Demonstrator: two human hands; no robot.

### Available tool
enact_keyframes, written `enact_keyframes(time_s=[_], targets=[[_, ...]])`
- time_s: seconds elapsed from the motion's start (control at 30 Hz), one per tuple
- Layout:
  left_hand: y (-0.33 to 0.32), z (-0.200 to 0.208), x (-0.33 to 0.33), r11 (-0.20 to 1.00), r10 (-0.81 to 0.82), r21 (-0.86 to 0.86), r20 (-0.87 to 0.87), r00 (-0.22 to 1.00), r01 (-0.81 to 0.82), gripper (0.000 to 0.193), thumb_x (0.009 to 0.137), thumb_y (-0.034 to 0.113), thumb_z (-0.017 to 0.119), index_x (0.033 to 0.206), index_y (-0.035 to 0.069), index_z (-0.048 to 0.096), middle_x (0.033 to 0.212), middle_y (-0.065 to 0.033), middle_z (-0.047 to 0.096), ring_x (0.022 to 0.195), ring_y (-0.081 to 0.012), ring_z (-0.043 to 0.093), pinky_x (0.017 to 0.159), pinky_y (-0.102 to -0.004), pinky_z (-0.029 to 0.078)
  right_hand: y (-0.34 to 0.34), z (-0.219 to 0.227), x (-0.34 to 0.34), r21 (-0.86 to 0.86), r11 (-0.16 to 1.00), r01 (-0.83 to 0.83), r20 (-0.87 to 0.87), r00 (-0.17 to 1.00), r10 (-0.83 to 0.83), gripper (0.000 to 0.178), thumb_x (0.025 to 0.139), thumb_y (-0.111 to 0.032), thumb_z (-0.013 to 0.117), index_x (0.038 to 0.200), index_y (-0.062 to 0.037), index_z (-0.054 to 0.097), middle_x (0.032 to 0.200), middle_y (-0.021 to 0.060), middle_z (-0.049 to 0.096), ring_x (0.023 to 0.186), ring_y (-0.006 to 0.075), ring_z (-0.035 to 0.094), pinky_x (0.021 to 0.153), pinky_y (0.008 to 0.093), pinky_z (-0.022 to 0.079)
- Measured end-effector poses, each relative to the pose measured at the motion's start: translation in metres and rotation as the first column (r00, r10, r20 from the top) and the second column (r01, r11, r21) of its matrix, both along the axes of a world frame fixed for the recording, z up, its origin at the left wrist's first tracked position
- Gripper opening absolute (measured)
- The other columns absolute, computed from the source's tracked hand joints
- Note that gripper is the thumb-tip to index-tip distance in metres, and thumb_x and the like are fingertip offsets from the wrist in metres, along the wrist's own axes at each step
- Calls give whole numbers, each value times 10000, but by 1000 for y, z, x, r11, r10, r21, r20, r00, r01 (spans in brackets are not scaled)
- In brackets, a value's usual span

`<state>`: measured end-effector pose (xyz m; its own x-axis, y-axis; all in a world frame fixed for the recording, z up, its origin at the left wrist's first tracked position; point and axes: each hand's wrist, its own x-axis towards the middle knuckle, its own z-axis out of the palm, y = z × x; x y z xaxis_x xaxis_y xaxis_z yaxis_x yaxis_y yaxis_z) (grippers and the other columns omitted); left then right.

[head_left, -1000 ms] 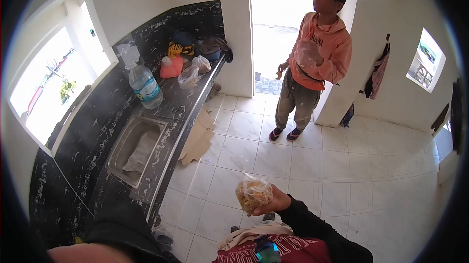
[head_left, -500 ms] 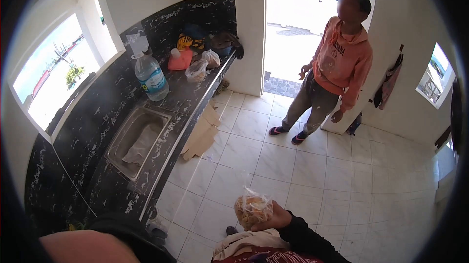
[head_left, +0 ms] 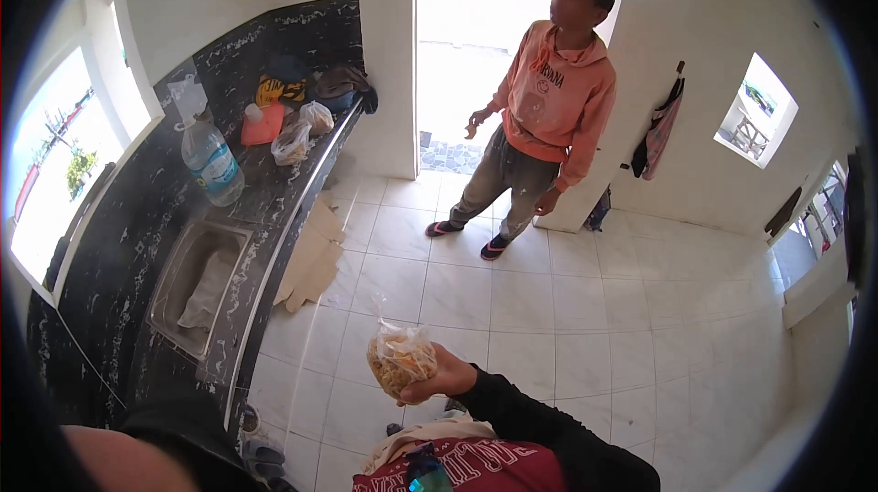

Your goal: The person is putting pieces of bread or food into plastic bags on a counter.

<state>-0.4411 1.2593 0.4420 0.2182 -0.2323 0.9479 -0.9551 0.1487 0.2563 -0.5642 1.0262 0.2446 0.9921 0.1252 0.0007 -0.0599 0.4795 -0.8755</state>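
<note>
In my right hand (head_left: 441, 373) is a clear plastic bag (head_left: 401, 359) filled with brownish, crumbly-looking food. My fingers and thumb close round its side, and the loose top of the bag sticks up. I hold it in front of my body, above the tiled floor. At the lower left, bare skin of my left hand or arm (head_left: 128, 460) shows very close and blurred beside a black sleeve. Its fingers are out of sight, so what it touches cannot be seen.
On the left runs a dark marbled counter (head_left: 270, 204) with a metal sink (head_left: 171, 282), a large water bottle (head_left: 212, 163) and several bags (head_left: 293, 143). Cardboard (head_left: 311, 259) lies on the floor beside it. A person in a salmon hoodie (head_left: 558, 94) stands near the open doorway.
My view has swung to the right, so the room appears shifted left. My right arm reaches farther into view with the bag held up. The other person stays standing near the doorway.
</note>
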Motion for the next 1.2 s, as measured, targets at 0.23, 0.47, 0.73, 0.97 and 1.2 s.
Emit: enact_keyframes(time_s=[0.23,0.47,0.73,0.97,1.2], targets=[[-19,-15,-4,997,-56,41,-64,996,58,255,935,143,538,1159,24,563,1146,-158,545,1062,-221,535,1055,-486,348,-7,-3,-1,4,1000,30,32,999,-31,590,767,-86,776,1255,-17,453,955,76,616,788,161,643,671,296,560],[-27,-25,0,990,-125,48,-102,987,131,260,939,144,531,1170,27,555,1180,-163,535,1093,-223,529,1066,-489,337,-8,-9,-3,-63,996,55,44,998,-53,468,783,-113,771,1153,-34,494,889,59,616,721,146,635,619,284,550],[-39,-28,-5,989,-125,61,-120,985,133,265,944,144,523,1182,30,546,1219,-169,524,1128,-226,522,1078,-492,323,-2,-15,6,-15,1000,13,57,998,-12,524,784,-128,769,1197,-37,459,899,63,613,712,151,643,620,295,569],[-42,-31,-1,986,-146,66,-129,981,156,270,949,145,516,1193,34,538,1253,-174,514,1159,-228,516,1089,-494,312,-5,-8,5,20,1000,-11,-27,1000,12,647,771,-120,787,1296,-22,420,985,78,605,794,154,639,700,296,569],[-34,-33,-6,986,-154,55,-99,983,160,275,953,146,509,1204,37,531,1287,-179,505,1190,-231,509,1099,-497,300,-3,-5,6,-27,997,67,65,996,-65,445,796,-108,755,1145,-26,491,870,58,603,677,146,613,582,293,536]])
